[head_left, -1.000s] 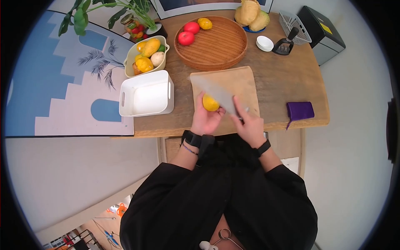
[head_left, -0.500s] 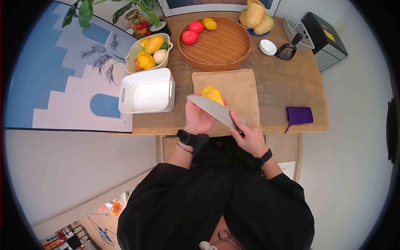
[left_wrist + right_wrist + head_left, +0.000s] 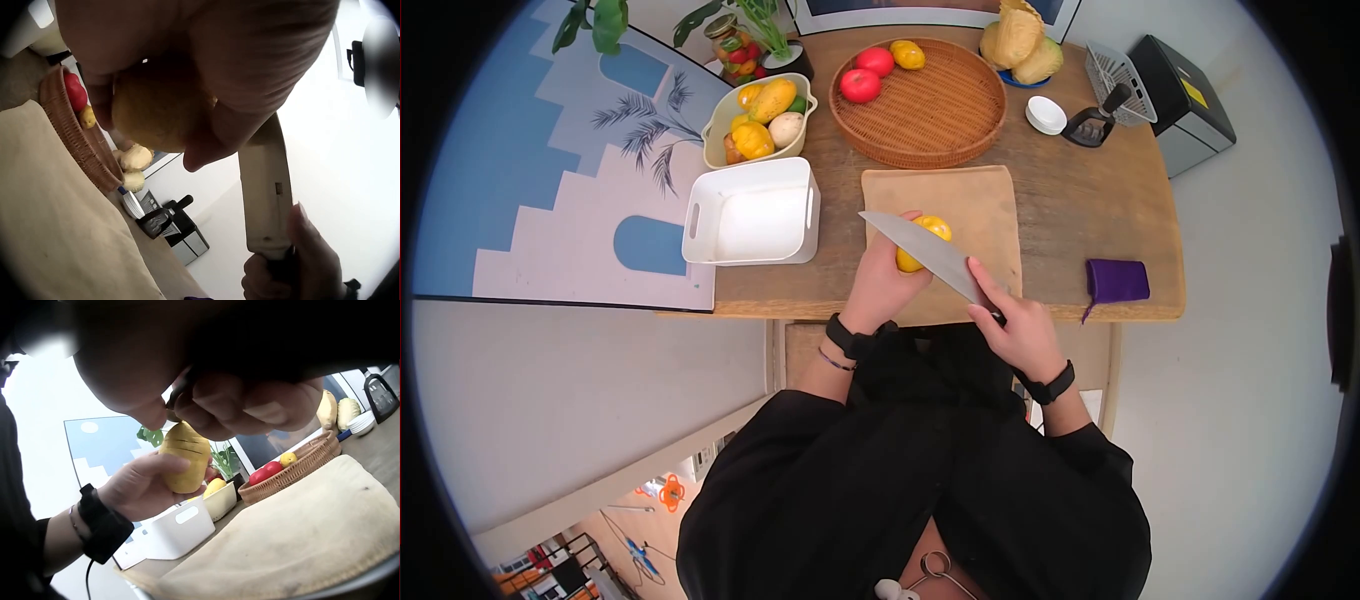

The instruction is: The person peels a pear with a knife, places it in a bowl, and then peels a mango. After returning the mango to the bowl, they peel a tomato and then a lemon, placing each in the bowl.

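My left hand [image 3: 880,285] holds up a yellow, mango-shaped fruit [image 3: 938,228], its fingers and thumb wrapped about the sides. Several thin dark lines run across the skin of this fruit [image 3: 187,447] in the right wrist view. My right hand [image 3: 1022,335] grips the black handle of a broad kitchen knife [image 3: 930,250], index finger stretched along the blade. The blade slants up to the left and overlaps the fruit in the head view. Below both lies a tan mat [image 3: 990,225].
A white bin [image 3: 800,225] stands left of the mat, with a cream bowl [image 3: 716,112] of yellow produce behind it. Beyond the mat sits a wicker tray [image 3: 920,110] holding red and yellow items. A purple pouch [image 3: 1117,281] lies at right, near the table edge.
My left hand has turned over round the fruit, its back now facing up. The right hand has shifted slightly right and down, and the knife still crosses the fruit.
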{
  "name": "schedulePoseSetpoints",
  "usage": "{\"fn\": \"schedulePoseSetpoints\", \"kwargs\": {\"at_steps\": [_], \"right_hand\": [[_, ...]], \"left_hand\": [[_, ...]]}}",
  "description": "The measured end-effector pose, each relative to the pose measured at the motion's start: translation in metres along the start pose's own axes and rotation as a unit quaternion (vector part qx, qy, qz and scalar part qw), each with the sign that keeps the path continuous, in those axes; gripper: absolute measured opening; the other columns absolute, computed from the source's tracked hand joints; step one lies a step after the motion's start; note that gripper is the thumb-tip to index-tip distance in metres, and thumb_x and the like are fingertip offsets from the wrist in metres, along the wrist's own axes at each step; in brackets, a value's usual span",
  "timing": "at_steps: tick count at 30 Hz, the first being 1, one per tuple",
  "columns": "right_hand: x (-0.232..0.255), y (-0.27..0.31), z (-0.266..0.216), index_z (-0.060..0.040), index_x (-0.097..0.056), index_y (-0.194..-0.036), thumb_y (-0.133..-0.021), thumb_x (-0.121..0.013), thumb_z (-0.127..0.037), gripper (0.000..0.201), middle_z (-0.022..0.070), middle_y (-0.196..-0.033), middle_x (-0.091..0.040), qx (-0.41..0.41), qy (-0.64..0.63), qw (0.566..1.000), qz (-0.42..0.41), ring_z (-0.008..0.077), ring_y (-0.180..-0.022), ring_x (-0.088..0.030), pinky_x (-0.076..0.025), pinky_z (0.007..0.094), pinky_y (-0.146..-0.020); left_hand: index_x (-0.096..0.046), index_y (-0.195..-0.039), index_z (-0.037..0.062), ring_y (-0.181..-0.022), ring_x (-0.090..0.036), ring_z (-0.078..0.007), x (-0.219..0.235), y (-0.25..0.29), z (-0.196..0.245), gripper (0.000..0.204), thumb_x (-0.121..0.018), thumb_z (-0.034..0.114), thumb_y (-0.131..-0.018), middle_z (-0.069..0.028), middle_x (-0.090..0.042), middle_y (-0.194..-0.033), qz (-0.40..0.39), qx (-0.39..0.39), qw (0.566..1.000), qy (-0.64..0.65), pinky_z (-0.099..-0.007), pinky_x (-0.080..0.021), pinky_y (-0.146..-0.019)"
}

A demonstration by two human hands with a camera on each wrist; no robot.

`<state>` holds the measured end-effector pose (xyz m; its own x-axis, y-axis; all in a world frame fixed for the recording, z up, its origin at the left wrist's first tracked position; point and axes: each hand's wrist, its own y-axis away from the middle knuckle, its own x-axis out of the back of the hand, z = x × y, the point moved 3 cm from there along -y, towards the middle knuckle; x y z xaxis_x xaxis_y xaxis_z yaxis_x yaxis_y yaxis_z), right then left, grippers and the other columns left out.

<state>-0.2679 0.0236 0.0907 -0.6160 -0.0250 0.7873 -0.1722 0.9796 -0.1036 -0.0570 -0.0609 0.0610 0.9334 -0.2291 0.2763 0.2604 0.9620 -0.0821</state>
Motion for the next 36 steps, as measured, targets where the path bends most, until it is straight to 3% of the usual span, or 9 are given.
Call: {"fn": "schedulePoseSetpoints", "kwargs": {"at_steps": [8,10,12,16,27,30,32,34,36], "right_hand": [[-0.001,-0.015,0.01,-0.0345,-0.05,-0.153,-0.098,-0.068,-0.036,0.058,0.016,-0.084,-0.074,-0.091,-0.133,0.987,0.002,0.0398,-0.076,-0.071,-0.058,0.0451,-0.07],[0.012,-0.02,0.011,-0.0331,-0.051,-0.152,-0.099,-0.066,-0.035,0.055,0.0167,-0.09,-0.075,-0.165,0.057,0.984,-0.026,0.0395,-0.079,-0.072,-0.058,0.0444,-0.073],[0.014,-0.019,0.014,-0.0333,-0.051,-0.152,-0.099,-0.066,-0.035,0.055,0.0169,-0.091,-0.075,-0.156,0.004,0.988,-0.013,0.0393,-0.079,-0.072,-0.058,0.044,-0.074],[0.012,-0.01,-0.003,-0.0326,-0.051,-0.152,-0.1,-0.064,-0.036,0.054,0.017,-0.09,-0.075,-0.042,-0.09,0.995,-0.004,0.0399,-0.079,-0.072,-0.058,0.0442,-0.073],[0.003,-0.002,-0.009,-0.0298,-0.051,-0.153,-0.1,-0.065,-0.034,0.055,0.0157,-0.091,-0.075,-0.086,-0.087,0.992,0.009,0.0413,-0.079,-0.071,-0.058,0.0443,-0.072],[-0.007,-0.003,-0.005,-0.0289,-0.052,-0.152,-0.099,-0.067,-0.032,0.056,0.0159,-0.092,-0.075,-0.043,-0.106,0.993,0.033,0.0404,-0.08,-0.071,-0.058,0.0437,-0.072],[-0.008,-0.004,0.0,-0.0283,-0.052,-0.152,-0.098,-0.068,-0.03,0.056,0.0154,-0.093,-0.075,-0.052,-0.105,0.991,0.062,0.0395,-0.08,-0.072,-0.058,0.0428,-0.073],[-0.006,-0.008,0.005,-0.027,-0.052,-0.152,-0.096,-0.07,-0.026,0.059,0.0144,-0.095,-0.076,-0.163,-0.035,0.986,0.015,0.0384,-0.082,-0.072,-0.058,0.042,-0.075],[-0.005,-0.005,-0.001,-0.0271,-0.051,-0.153,-0.097,-0.07,-0.026,0.059,0.0151,-0.096,-0.076,-0.095,-0.077,0.992,0.032,0.0386,-0.082,-0.072,-0.058,0.0419,-0.075]], "left_hand": [[-0.055,-0.13,0.0035,-0.122,-0.053,-0.0414,0.003,0.008,0.018,0.061,-0.073,-0.006,-0.072,-0.0183,-0.059,-0.129,0.083,-0.205,0.955,-0.2,-0.045,-0.044,-0.106],[-0.055,-0.13,0.0035,-0.122,-0.054,-0.0411,0.004,0.007,0.017,0.062,-0.073,-0.006,-0.072,-0.0181,-0.059,-0.13,0.092,-0.21,0.95,-0.21,-0.0444,-0.045,-0.106],[-0.055,-0.131,0.0034,-0.122,-0.054,-0.0407,0.007,0.006,0.016,0.063,-0.074,-0.007,-0.072,-0.0179,-0.059,-0.13,0.104,-0.214,0.946,-0.22,-0.0438,-0.045,-0.105],[-0.053,-0.132,0.001,-0.121,-0.054,-0.0414,0.007,0.004,0.014,0.063,-0.073,-0.008,-0.072,-0.0189,-0.058,-0.127,0.133,-0.2,0.94,-0.24,-0.0454,-0.045,-0.104],[-0.05,-0.136,0.0002,-0.12,-0.055,-0.0411,0.01,0.002,0.012,0.065,-0.076,-0.004,-0.076,-0.0206,-0.058,-0.128,0.195,-0.193,0.925,-0.264,-0.0456,-0.046,-0.104],[-0.051,-0.136,0.0019,-0.116,-0.06,-0.0328,0.012,-0.001,0.008,0.065,-0.079,0.001,-0.077,-0.0167,-0.061,-0.127,0.189,-0.129,0.952,-0.202,-0.0412,-0.049,-0.101],[-0.051,-0.136,0.0033,-0.112,-0.063,-0.0227,0.011,-0.003,0.008,0.065,-0.082,0.004,-0.078,-0.011,-0.063,-0.124,0.126,-0.017,0.992,0.009,-0.0359,-0.051,-0.098],[-0.051,-0.136,0.0034,-0.112,-0.063,-0.0197,0.01,-0.003,0.006,0.064,-0.081,0.004,-0.079,-0.0091,-0.064,-0.123,0.099,-0.01,0.994,0.046,-0.0341,-0.051,-0.098],[-0.051,-0.135,0.0035,-0.111,-0.062,-0.0167,0.012,-0.003,0.006,0.063,-0.081,0.004,-0.08,-0.0072,-0.064,-0.122,0.074,-0.002,0.994,0.08,-0.0323,-0.051,-0.097]]}}
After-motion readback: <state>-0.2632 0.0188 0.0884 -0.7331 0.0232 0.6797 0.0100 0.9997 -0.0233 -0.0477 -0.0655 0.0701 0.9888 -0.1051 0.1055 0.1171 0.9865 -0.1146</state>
